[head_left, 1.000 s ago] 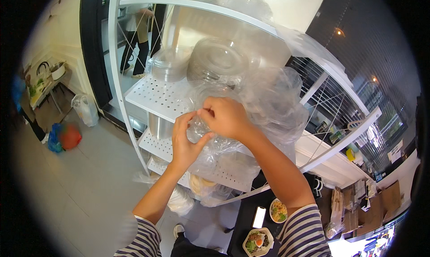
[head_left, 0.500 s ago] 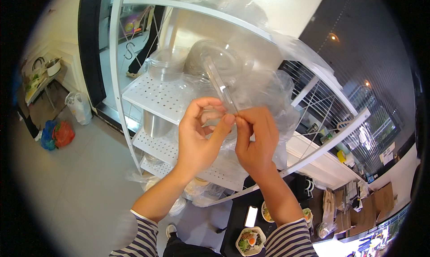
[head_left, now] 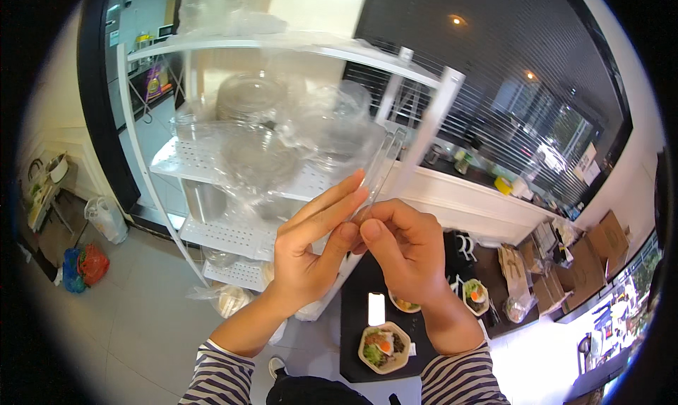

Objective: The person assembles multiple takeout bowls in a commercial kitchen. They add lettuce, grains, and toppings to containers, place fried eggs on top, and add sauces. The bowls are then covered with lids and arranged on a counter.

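Note:
A thin clear plastic lid (head_left: 385,166), seen nearly edge-on, stands tilted up between my hands. My left hand (head_left: 311,244) lies along its left side, fingers fairly straight and the thumb pressed near its lower end. The fingers of my right hand (head_left: 406,248) are curled, pinching the same lower end with thumb and forefinger. Whether it is one lid or two nested together I cannot tell. Behind the hands, bagged clear round lids or containers (head_left: 258,154) sit on a white perforated shelf (head_left: 185,158).
Below, a black table (head_left: 353,320) bears a phone (head_left: 376,309) and a bowl of food with an egg (head_left: 385,347). Another food bowl (head_left: 476,297) stands to the right, near cardboard boxes (head_left: 565,264). Blue and red bags (head_left: 90,264) lie on the floor at left.
My view has swung right, so the shelf sits further left and the table shows more. The lid, still in both hands, now leans right instead of left. My left fingers have straightened.

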`<action>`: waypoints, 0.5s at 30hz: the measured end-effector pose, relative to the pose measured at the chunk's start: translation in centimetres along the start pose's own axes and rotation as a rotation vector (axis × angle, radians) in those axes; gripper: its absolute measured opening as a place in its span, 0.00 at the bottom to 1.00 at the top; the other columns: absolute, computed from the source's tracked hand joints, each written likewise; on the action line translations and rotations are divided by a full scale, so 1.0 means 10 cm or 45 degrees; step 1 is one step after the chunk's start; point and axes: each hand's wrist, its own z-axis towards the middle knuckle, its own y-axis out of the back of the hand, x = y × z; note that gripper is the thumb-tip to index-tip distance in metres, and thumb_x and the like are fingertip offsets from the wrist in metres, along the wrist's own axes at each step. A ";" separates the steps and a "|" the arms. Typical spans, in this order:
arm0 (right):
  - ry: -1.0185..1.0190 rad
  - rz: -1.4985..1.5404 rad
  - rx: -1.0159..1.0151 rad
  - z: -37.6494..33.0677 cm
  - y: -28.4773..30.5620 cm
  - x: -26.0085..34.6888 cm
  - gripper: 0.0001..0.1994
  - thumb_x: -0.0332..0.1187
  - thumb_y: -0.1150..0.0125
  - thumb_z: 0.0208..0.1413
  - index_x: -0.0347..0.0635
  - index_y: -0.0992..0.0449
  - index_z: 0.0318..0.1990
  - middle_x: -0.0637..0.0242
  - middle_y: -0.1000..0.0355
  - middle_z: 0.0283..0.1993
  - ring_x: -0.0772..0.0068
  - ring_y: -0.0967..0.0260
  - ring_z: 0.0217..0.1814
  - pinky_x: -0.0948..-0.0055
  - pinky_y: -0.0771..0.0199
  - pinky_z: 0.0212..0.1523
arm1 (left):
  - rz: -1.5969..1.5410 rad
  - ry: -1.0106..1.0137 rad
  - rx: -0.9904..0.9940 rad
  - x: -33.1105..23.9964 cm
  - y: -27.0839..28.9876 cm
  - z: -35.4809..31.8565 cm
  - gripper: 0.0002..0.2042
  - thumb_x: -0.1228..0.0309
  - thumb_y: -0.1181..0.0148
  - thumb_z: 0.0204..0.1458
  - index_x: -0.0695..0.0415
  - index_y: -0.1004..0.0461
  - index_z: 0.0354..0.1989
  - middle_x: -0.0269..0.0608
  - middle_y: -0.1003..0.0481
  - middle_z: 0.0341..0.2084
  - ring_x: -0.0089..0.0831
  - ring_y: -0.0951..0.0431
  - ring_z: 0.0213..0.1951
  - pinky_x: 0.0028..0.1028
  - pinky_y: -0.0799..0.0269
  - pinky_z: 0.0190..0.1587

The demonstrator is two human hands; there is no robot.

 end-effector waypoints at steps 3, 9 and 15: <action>0.011 -0.055 -0.059 -0.50 0.40 0.22 0.06 0.26 0.46 0.58 0.29 0.28 0.35 0.60 0.23 0.29 0.75 0.23 0.34 0.77 0.25 0.37 | -0.004 -0.054 0.065 -0.20 -0.55 -0.19 0.15 0.82 0.46 0.53 0.65 0.26 0.50 0.54 0.31 0.55 0.37 0.26 0.52 0.27 0.30 0.49; -0.097 0.023 -0.133 -1.49 1.24 0.68 0.07 0.24 0.48 0.58 0.28 0.26 0.34 0.60 0.23 0.29 0.77 0.25 0.33 0.79 0.25 0.36 | -0.030 -0.155 0.251 -0.55 -1.64 -0.57 0.15 0.83 0.46 0.52 0.66 0.26 0.49 0.56 0.30 0.53 0.39 0.25 0.51 0.29 0.29 0.51; -0.177 0.052 -0.195 -2.22 1.80 0.95 0.09 0.29 0.45 0.59 0.28 0.26 0.36 0.66 0.25 0.28 0.85 0.31 0.30 0.83 0.30 0.31 | -0.025 -0.280 0.400 -0.78 -2.38 -0.80 0.13 0.82 0.46 0.53 0.65 0.24 0.46 0.58 0.30 0.52 0.43 0.24 0.48 0.29 0.25 0.46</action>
